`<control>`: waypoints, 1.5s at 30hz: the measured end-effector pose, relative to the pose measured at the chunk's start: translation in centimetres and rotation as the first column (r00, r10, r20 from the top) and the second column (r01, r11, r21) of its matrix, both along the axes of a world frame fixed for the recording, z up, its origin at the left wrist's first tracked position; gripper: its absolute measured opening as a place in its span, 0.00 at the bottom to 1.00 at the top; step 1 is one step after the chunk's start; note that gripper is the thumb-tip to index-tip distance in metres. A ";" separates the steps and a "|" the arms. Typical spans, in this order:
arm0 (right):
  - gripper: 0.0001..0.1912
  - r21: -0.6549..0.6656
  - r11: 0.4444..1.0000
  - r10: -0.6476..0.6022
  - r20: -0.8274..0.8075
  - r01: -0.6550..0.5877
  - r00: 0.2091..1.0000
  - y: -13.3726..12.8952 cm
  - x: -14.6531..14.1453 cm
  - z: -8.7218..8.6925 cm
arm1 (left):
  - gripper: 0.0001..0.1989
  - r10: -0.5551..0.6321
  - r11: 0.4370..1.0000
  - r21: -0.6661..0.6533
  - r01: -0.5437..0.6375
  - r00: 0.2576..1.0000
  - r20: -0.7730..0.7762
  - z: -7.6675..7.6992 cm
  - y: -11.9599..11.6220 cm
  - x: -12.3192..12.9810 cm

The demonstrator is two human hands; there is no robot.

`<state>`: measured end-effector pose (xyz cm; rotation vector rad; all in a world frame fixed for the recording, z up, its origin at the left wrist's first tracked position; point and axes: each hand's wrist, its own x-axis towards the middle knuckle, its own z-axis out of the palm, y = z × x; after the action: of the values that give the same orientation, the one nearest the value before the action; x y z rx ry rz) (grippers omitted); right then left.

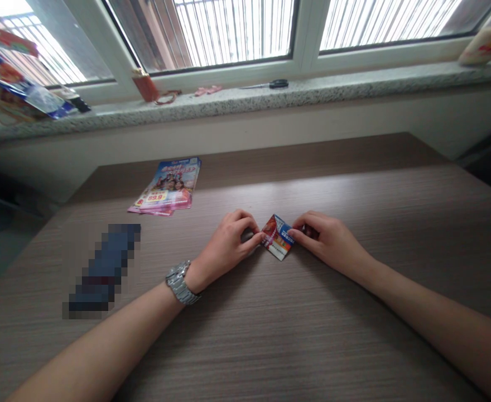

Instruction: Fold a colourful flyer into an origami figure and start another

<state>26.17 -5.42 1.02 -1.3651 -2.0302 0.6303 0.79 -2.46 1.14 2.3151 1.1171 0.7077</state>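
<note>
A small square of folded printed paper (277, 239), coloured red, blue, orange and white, is turned cornerwise just above the table (245, 335) or on it; I cannot tell which. Its left corner is pinched between the thumb and fingers of my left hand (232, 237), which has a metal watch (182, 282) at the wrist. At the opposite corner, my right hand (327, 234) grips the paper the same way, with the fingers curled. The underside of the paper is hidden.
Printed flyers (170, 187) lie stacked at the back left. Nearer on the left is a pixelated dark object (105, 268). On the stone windowsill (229, 103) are scissors (277, 84), a reddish container (145, 85), pink scraps (207, 90) and colourful packaging (15, 84).
</note>
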 end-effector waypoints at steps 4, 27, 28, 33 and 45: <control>0.06 0.022 1.000 0.003 0.011 -0.003 1.000 0.0 -0.1 0.1 | 0.08 0.012 1.000 0.008 -0.012 1.000 0.012 -0.3 0.1 -0.1; 0.07 0.055 0.998 0.013 0.118 -0.019 0.993 0.3 0.3 -0.6 | 0.11 0.062 0.998 0.028 -0.061 0.997 -0.044 0.0 -0.2 0.2; 0.07 0.056 0.998 0.015 0.118 -0.021 0.993 0.3 0.3 -0.7 | 0.11 0.063 0.998 0.033 -0.062 0.997 -0.053 0.0 -0.2 0.2; 0.06 0.066 0.998 0.010 0.128 -0.018 0.992 0.3 0.2 -0.8 | 0.09 0.060 0.996 0.071 -0.053 0.994 -0.093 0.0 -0.3 0.1; 0.02 0.092 0.994 0.054 0.119 -0.066 0.991 0.2 0.4 -0.8 | 0.24 -0.192 0.977 0.074 0.199 0.977 -0.095 0.5 -0.3 -0.2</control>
<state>26.55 -5.22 0.18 -1.3163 -2.1718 0.4829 0.63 -2.80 1.59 2.5055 0.8945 0.5942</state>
